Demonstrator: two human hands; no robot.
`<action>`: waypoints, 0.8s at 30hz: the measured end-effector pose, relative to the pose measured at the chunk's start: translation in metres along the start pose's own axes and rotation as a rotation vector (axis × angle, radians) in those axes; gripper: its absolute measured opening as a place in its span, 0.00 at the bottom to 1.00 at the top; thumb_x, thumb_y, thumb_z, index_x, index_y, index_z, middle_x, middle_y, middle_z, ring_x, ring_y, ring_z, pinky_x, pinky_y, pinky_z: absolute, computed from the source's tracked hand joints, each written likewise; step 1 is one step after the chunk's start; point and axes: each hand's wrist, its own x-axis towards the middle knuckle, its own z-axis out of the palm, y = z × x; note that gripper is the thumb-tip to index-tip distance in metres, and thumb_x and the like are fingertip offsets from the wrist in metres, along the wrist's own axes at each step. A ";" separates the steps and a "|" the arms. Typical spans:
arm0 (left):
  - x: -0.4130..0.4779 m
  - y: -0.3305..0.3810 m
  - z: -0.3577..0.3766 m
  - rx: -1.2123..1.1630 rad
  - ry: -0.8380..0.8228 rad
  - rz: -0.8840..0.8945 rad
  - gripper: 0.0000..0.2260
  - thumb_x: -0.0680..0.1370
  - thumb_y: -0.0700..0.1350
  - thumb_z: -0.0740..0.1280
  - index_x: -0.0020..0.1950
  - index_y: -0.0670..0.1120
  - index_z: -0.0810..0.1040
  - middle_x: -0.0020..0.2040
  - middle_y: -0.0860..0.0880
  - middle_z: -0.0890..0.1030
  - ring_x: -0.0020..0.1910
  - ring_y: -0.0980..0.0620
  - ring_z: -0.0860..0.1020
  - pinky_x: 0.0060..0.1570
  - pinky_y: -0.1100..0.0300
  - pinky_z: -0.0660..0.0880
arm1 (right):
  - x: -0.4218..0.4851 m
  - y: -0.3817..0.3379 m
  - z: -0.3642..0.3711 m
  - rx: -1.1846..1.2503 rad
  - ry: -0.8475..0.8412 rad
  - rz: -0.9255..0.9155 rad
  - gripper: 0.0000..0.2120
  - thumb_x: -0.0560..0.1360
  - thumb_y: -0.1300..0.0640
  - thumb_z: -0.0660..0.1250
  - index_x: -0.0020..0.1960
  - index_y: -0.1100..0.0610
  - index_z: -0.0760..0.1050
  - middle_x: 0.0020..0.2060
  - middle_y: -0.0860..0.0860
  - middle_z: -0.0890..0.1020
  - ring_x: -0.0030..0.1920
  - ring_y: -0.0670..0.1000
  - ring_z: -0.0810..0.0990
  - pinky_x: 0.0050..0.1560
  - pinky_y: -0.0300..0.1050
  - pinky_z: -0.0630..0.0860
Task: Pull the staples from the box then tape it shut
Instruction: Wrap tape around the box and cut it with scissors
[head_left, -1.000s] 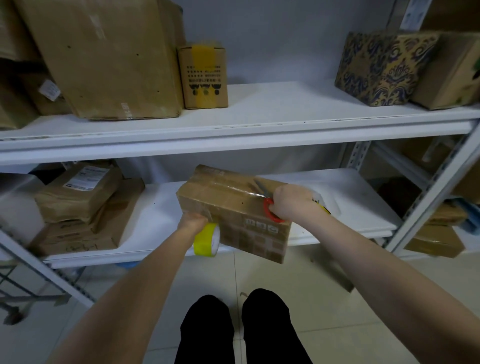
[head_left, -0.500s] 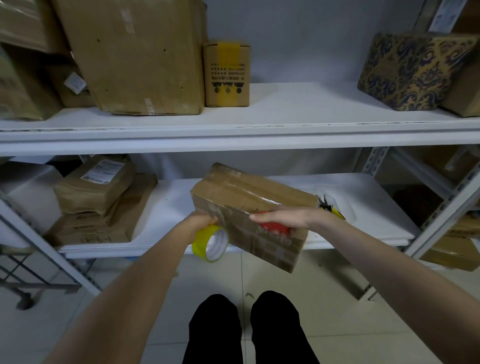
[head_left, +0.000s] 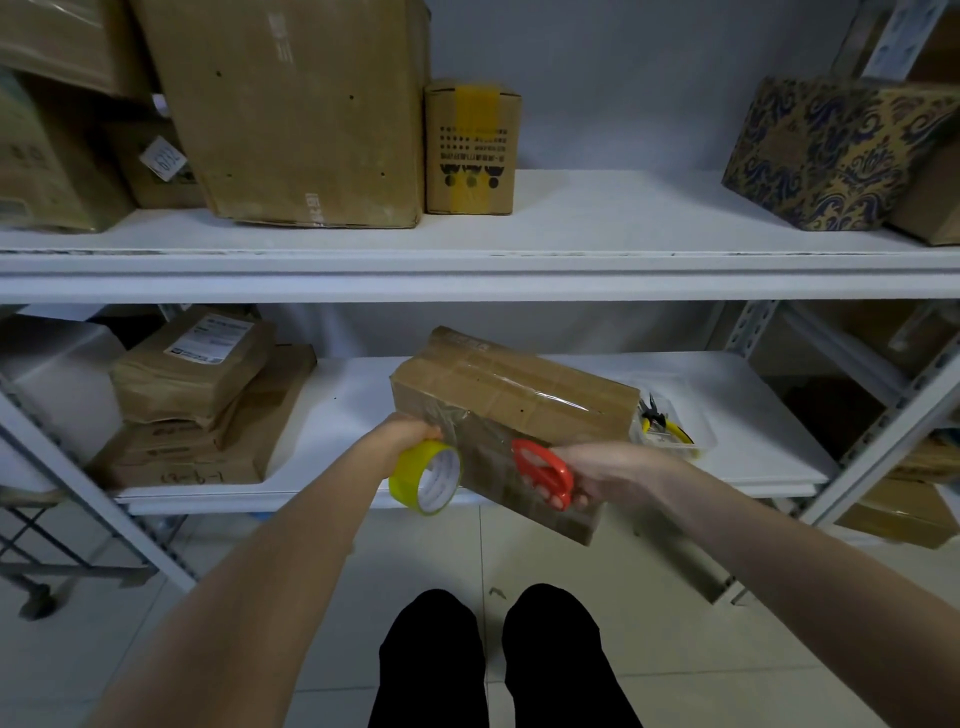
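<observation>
A brown cardboard box (head_left: 519, 395) with shiny clear tape over its top leans tilted over the front edge of the lower shelf (head_left: 727, 395). My left hand (head_left: 410, 434) grips the box's near left corner, and a yellow tape roll (head_left: 426, 478) hangs from it. My right hand (head_left: 597, 470) lies against the box's front face and holds red-handled scissors (head_left: 543, 470); their blades are hidden. Yellow-handled pliers (head_left: 657, 421) lie in a clear tray right behind the box.
Flat brown parcels (head_left: 197, 395) are stacked on the lower shelf's left. The upper shelf (head_left: 597, 228) holds a large carton (head_left: 291, 104), a small taped box (head_left: 470, 145) and a patterned box (head_left: 831, 150). A metal upright (head_left: 883, 431) stands right. My legs (head_left: 498, 660) are below on the tiled floor.
My right hand has slid down from the box's top edge onto its front face, and the red scissor handles now show fully. The view has moved slightly left.
</observation>
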 end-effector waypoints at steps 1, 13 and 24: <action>-0.001 0.001 0.000 0.012 -0.001 0.010 0.16 0.76 0.43 0.68 0.61 0.38 0.75 0.59 0.38 0.78 0.59 0.39 0.76 0.62 0.47 0.74 | 0.002 0.002 0.001 -0.021 -0.011 0.006 0.15 0.81 0.47 0.55 0.43 0.54 0.73 0.28 0.44 0.77 0.26 0.42 0.74 0.26 0.34 0.61; 0.002 0.001 -0.003 -0.023 -0.025 0.009 0.16 0.76 0.41 0.68 0.62 0.39 0.75 0.59 0.38 0.77 0.58 0.40 0.76 0.61 0.49 0.74 | 0.005 0.013 -0.006 0.016 -0.052 0.085 0.20 0.77 0.39 0.57 0.39 0.55 0.70 0.32 0.50 0.73 0.31 0.47 0.71 0.36 0.39 0.66; -0.007 0.004 0.000 -0.089 -0.109 0.028 0.09 0.76 0.41 0.68 0.55 0.43 0.74 0.57 0.39 0.78 0.56 0.40 0.77 0.62 0.46 0.73 | 0.018 -0.003 -0.037 0.007 -0.056 0.181 0.21 0.72 0.35 0.64 0.39 0.54 0.72 0.35 0.49 0.75 0.34 0.48 0.72 0.39 0.38 0.68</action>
